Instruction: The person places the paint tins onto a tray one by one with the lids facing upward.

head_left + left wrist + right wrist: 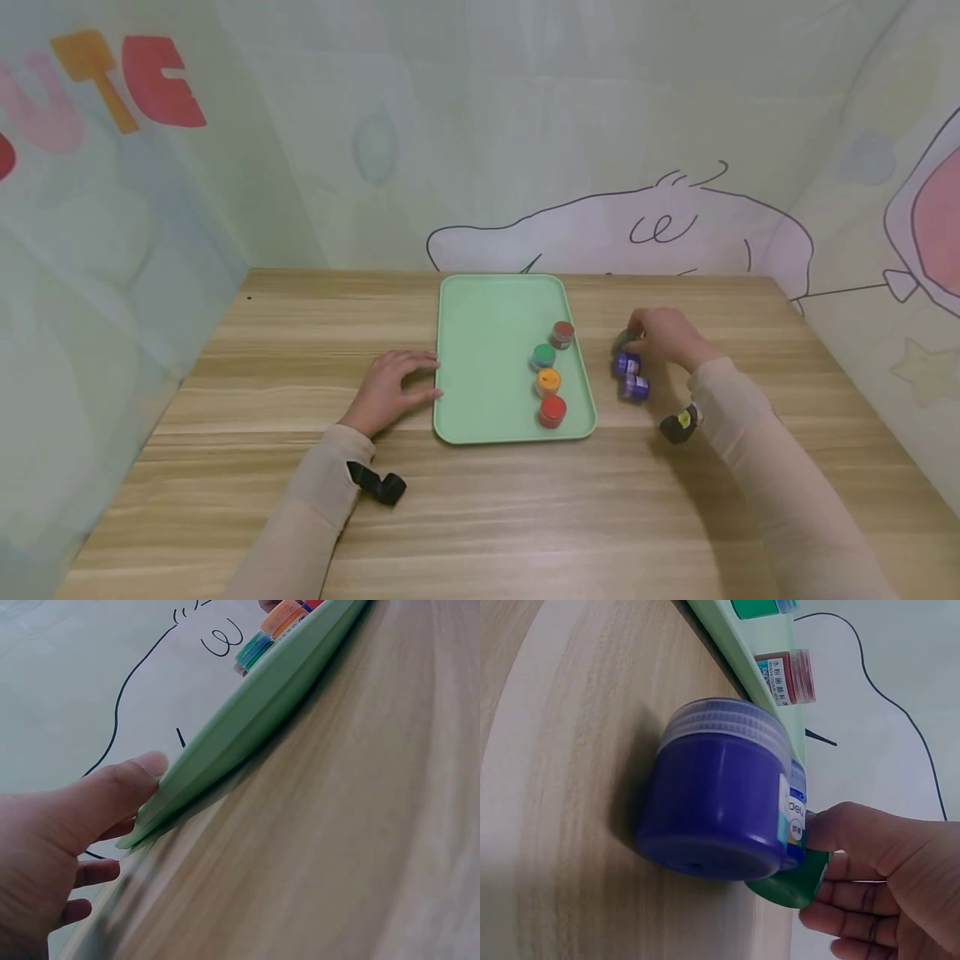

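Note:
My right hand (670,337) pinches a dark green paint jar (789,888) between thumb and fingers, to the right of the tray. Two purple-blue paint jars (626,363) lie on the table just in front of it; the nearer jar (712,787) fills much of the right wrist view. My left hand (390,390) rests at the left edge of the light green tray (487,358), its thumb and fingertips touching the rim. Along the tray's right side stand a brown-red jar (562,335), a green jar (543,357), an orange jar (548,382) and a red jar (552,411).
The wooden table (510,517) ends at a printed cloth wall (480,142) at the back and sides. Wood surface shows around the tray and between it and the purple-blue jars. A small black camera sits on each wrist.

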Available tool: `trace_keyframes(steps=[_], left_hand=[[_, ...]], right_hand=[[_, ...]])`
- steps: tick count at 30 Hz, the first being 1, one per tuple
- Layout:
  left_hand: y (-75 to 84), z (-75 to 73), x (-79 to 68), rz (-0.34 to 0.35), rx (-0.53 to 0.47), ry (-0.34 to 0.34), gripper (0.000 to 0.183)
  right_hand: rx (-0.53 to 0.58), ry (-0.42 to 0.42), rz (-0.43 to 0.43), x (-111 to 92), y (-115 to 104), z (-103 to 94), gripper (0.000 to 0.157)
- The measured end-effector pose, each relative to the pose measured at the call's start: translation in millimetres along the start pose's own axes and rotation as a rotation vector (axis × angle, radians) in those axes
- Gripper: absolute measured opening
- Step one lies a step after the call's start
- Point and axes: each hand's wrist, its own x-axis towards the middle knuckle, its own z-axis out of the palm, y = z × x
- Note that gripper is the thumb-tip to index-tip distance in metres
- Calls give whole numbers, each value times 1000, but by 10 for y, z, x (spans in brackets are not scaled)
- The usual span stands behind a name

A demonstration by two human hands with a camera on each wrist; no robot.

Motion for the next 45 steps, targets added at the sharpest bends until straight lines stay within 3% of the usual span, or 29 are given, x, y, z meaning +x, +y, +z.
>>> trace_keyframes(steps=[11,18,23,29,45], left_hand=[[1,0,4,3,8,5,45],[2,-5,4,5,17,3,44],[1,-1,-2,1,19,-4,45],[5,-2,-4,0,20,-1,45],[5,0,-2,-4,22,-5,45]], right_hand=[[129,95,21,-37,44,50,27],[210,167,37,-82,6,65,35],[217,214,8,-93,-13,86,44],[240,263,-31,-111,-48,116,35],[331,214,-4,-186,-281,204,37]])
